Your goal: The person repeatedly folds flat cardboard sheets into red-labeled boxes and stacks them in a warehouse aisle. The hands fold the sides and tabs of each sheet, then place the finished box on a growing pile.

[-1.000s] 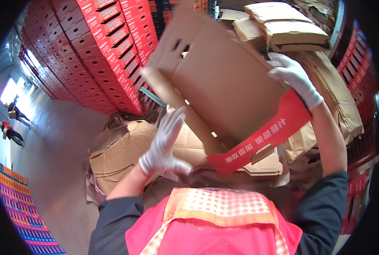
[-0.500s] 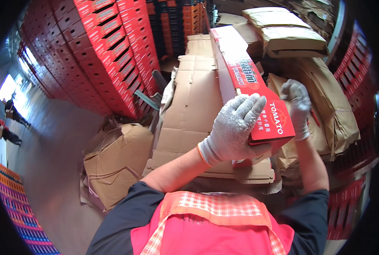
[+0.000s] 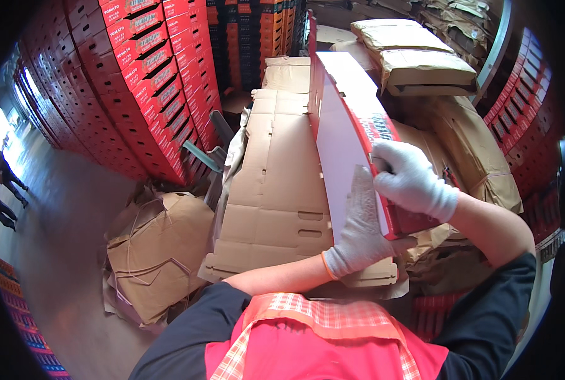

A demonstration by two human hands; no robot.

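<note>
A red-and-white carton (image 3: 338, 171) is being held on the right side of the flattened cardboard (image 3: 276, 171), its right side being largely hidden, and whether its lower edge is being borne by the cardboard cannot be told. Its rim is being gripped by the right hand (image 3: 415, 178), curled closed with fingertips being concealed, while its pale face is being touched by the left hand (image 3: 359, 231), spread with fingers straight. At far left, two people (image 3: 0, 208) are being blurred beside the dark rim.
</note>
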